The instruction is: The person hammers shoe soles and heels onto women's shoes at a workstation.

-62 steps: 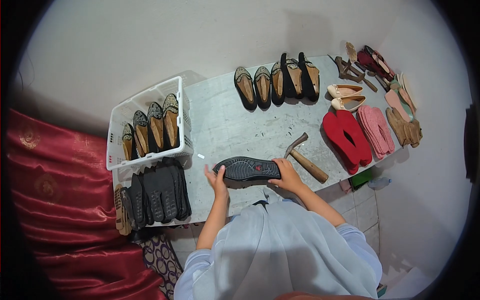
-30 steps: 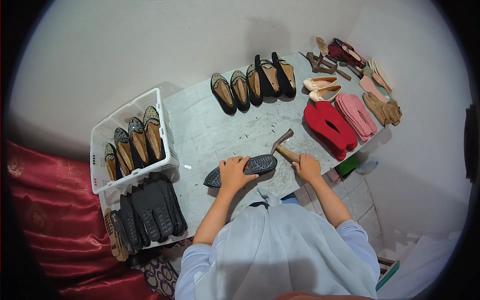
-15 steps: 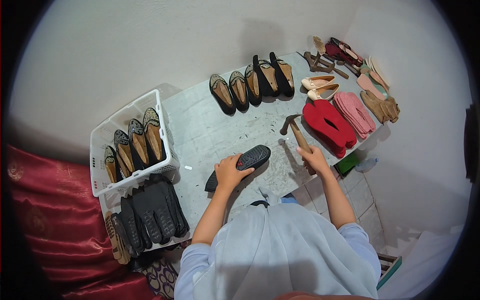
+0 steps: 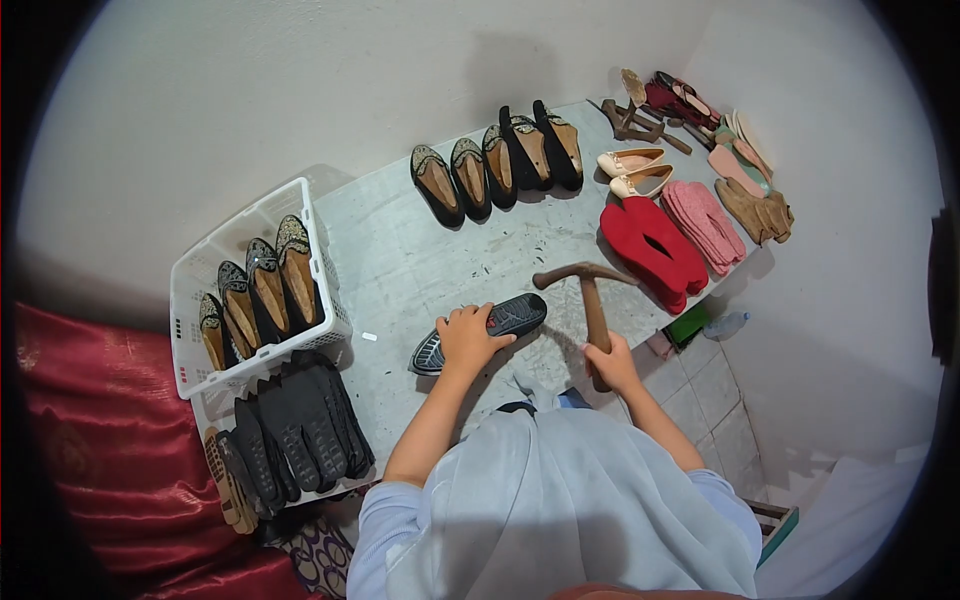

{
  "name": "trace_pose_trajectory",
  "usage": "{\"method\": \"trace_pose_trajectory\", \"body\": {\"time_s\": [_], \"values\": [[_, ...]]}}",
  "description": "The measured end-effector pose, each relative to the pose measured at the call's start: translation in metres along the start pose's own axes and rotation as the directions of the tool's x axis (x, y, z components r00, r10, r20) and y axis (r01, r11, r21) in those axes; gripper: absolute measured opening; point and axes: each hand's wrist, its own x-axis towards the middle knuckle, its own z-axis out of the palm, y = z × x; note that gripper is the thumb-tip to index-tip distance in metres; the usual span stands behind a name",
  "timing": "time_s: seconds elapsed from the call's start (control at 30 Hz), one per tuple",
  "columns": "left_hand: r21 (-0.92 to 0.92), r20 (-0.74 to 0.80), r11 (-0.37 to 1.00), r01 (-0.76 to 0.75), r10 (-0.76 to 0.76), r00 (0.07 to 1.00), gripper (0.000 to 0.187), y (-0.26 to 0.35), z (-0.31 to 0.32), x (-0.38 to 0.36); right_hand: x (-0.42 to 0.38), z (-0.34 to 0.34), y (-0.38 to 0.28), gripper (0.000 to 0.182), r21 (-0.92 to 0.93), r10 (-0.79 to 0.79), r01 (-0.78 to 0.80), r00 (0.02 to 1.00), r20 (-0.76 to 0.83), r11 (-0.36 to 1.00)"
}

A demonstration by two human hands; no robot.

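Sole up on the table lies a black shoe, its patterned outsole carrying a small red mark. My left hand grips it across the middle, thumb along the near side. A hammer with a wooden handle and a dark metal head is in my right hand, fingers wrapped round the lower handle. The hammer's head is raised beyond my hand, to the right of the shoe's upper end and apart from it. The shoe's underside is hidden.
A white plastic basket at left holds several black shoes. Black soles are stacked before it. More ornate shoes line the table's back. Cream shoes, red pieces, pink pieces and brown gloves sit at right.
My right hand has lowered slightly, and the hammer has turned so its head lies more across, nearer the shoe. The shoe has tipped a little under my left hand, showing more of its sole.
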Motion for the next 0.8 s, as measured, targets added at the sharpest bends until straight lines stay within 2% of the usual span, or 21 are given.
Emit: {"method": "trace_pose_trajectory", "body": {"time_s": [0.13,0.23,0.33,0.53,0.63,0.73,0.8], "values": [[0.009,-0.009,1.0,0.0,0.0,1.0,0.066,0.002,0.003,-0.002,-0.004,0.002,0.002,0.017,-0.165,0.082,-0.076,0.996,0.026,0.983],[0.006,-0.018,1.0,-0.018,0.018,1.0,0.066,0.0,0.005,-0.002,-0.009,0.009,-0.007,0.018,-0.211,-0.061,0.051,0.997,-0.038,0.976],[0.021,-0.033,0.999,-0.039,0.039,0.999,0.066,-0.001,0.005,-0.002,-0.006,0.008,0.01,0.025,-0.303,-0.033,0.021,0.999,-0.037,0.953],[0.029,-0.049,0.999,-0.038,0.04,0.998,0.068,-0.001,0.006,-0.002,-0.01,0.006,0.013,0.025,-0.369,0.062,-0.055,0.998,0.005,0.928],[0.008,-0.053,0.999,-0.042,0.042,0.998,0.067,-0.001,0.006,-0.002,-0.009,0.008,0.025,0.021,-0.33,-0.122,0.11,0.992,-0.013,0.938],[0.006,-0.044,0.999,-0.044,0.044,0.998,0.066,-0.001,0.005,0.0,-0.011,0.007,0.019,0.029,-0.292,-0.005,-0.012,0.998,-0.059,0.956],[-0.007,-0.015,0.999,-0.044,0.044,0.999,0.065,0.001,0.001,0.001,-0.008,0.003,0.014,0.029,-0.25,0.078,-0.082,0.997,-0.025,0.965]]}}
